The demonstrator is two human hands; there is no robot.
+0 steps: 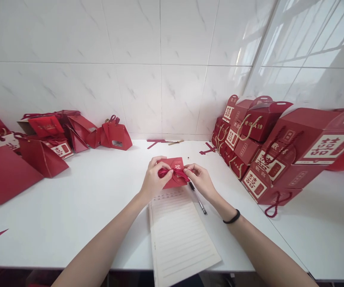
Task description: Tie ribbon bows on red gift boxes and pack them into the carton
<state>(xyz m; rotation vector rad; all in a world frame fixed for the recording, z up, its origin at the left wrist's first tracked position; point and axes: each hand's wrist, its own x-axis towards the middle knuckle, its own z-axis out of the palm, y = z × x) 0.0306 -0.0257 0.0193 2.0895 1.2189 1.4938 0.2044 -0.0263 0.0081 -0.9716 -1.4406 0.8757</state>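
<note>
A small red box (174,184) with gold print lies at the top end of a lined notebook (183,239). Across its middle runs a dark red ribbon (178,172), gathered in a knot or bow. My left hand (154,175) is at the box's left side, its thumb and fingers closed on the ribbon's left loop. On the right, my right hand (200,178) pinches the ribbon's other side between thumb and fingertips. A black and clear pen (198,198) lies beside the notebook, just below my right hand.
Red gift boxes (44,153) stand at the left. Stacked red boxes with rope handles (288,155) fill the right side. Ribbon pieces (156,142) lie near the tiled wall, another ribbon (208,148) by the stack. The white table's front edge (55,268) is near me.
</note>
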